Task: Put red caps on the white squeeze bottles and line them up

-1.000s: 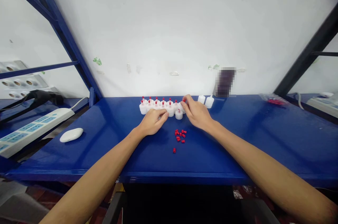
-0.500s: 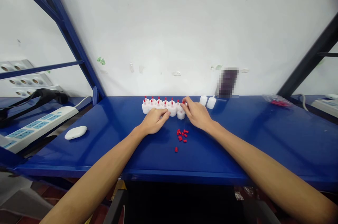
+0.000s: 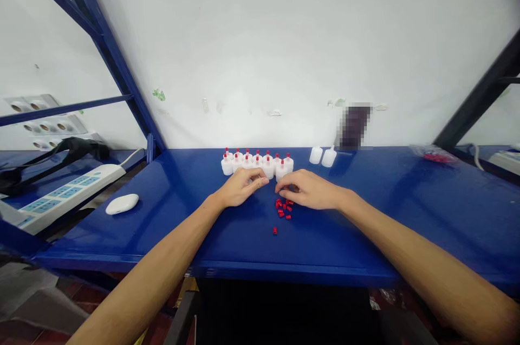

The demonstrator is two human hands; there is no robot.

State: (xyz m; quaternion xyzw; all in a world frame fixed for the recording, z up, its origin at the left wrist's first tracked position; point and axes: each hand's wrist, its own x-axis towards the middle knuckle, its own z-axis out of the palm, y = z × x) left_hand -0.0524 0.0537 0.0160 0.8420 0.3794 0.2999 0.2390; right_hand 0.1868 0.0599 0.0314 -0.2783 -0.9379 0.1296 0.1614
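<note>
l. hand (image 3: 241,187) half-curled beside front of bottles (image 3: 226,167); can't tell if it grips anything. r. hand (image 3: 311,189) loosely bent, small gap thumb-to-finger, nothing seen in it, tips just behind caps (image 3: 281,214), loose on table (image 3: 182,215).

risks (my guess): r. knuckles v. close to front bottle (image 3: 281,172) — a careless lift cd tip it, & neighbours w/ it, as they're packed tight. fingertip nudge cd roll caps; lone cap (image 3: 275,230) nearest table edge, so a brushing wrist might send it off. l. fingers cd shove the row too.
</note>
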